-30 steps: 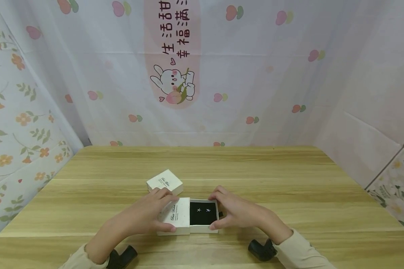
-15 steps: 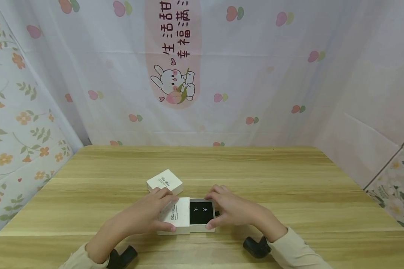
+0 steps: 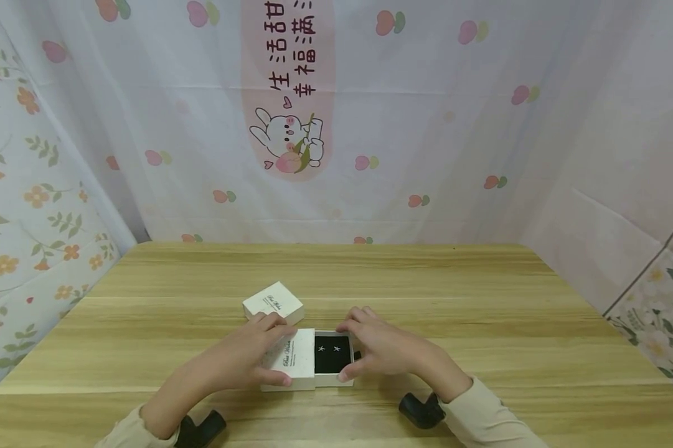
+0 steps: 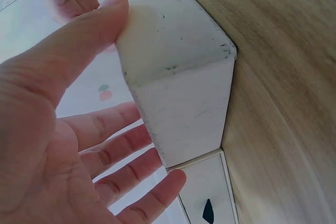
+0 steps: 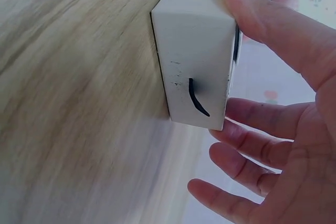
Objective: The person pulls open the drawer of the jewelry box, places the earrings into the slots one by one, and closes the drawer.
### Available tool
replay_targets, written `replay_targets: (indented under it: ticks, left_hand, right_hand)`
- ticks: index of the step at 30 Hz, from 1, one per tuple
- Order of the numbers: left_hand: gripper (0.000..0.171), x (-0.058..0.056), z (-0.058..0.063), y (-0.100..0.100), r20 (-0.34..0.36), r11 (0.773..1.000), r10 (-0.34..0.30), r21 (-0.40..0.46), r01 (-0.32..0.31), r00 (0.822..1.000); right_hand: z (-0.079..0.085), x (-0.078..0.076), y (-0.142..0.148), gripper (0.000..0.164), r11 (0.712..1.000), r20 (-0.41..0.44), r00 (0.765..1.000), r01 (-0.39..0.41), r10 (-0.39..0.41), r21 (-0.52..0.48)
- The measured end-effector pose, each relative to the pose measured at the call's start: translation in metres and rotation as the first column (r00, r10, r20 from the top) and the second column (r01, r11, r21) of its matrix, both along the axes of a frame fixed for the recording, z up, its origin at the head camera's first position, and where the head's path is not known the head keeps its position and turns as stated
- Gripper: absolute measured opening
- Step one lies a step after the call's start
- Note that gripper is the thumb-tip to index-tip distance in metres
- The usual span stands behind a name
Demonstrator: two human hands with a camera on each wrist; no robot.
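Between the left hand (image 3: 246, 356) and the right hand (image 3: 378, 345) sits a small white box (image 3: 308, 361), flat on the surface (image 3: 426, 280). Its outer cover (image 3: 301, 368) lies under the left hand, and its inner tray (image 3: 334, 381) stands partly out towards the right hand. Within the tray, a black pad (image 3: 330, 363) carries a pair of tiny star-shaped pieces (image 3: 322, 349). A dark tab (image 5: 198, 100) comes out of the tray's end wall, on the right hand's side.

The box looks light and made of stiff card, probably smooth enough to slide but easily dented at its worn edges; the star pieces seem the fragile part. The best hold is likely by the side walls, away from the pad, with only mild pressure so that the tray does not bind.

Spread across the cover, the left hand grips it with the thumb on the near side and fingers along the far side. More loosely shaped, the right hand pinches the tray's outer end between thumb and first fingers, its other fingers free in the air.

Just beyond the left hand's fingers lies a second white box (image 3: 274, 302), set at an angle. Farther out, past both hands, hangs a printed curtain (image 3: 426, 112).
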State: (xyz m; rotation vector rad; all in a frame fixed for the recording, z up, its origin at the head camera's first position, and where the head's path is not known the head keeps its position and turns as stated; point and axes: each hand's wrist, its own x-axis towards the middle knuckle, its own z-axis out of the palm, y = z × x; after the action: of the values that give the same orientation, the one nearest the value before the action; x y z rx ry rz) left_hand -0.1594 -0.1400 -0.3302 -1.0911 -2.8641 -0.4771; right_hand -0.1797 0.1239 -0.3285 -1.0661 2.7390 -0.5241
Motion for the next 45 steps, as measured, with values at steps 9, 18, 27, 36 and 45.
replay_targets:
  ticks: [9,18,27,36,45]
  left_hand:
    - [0.069,0.000,0.001,0.000,0.019,1.000,0.004,-0.007,-0.004,1.000]
    - [0.068,0.000,0.003,0.000,0.022,1.000,0.002,-0.020,-0.002,1.000]
    - [0.068,0.000,0.005,0.000,0.015,1.000,0.001,-0.030,0.000,1.000]
    - [0.069,0.000,0.006,0.000,0.021,0.999,0.004,-0.050,-0.003,1.000]
    - [0.069,-0.001,0.005,0.002,0.023,0.999,0.000,-0.054,0.001,1.000]
  right_hand:
    - [0.002,0.000,-0.005,0.071,1.000,-0.013,1.000,-0.008,0.008,0.004]
    - [0.004,0.001,-0.009,0.071,1.000,-0.016,1.000,0.000,0.000,0.020]
    - [0.005,0.001,-0.013,0.071,1.000,-0.020,1.000,-0.001,0.002,0.030]
    - [0.005,0.002,-0.019,0.070,0.999,-0.032,0.999,0.002,-0.001,0.040]
    - [0.004,0.001,-0.025,0.067,0.999,-0.039,0.999,0.000,0.002,0.039]
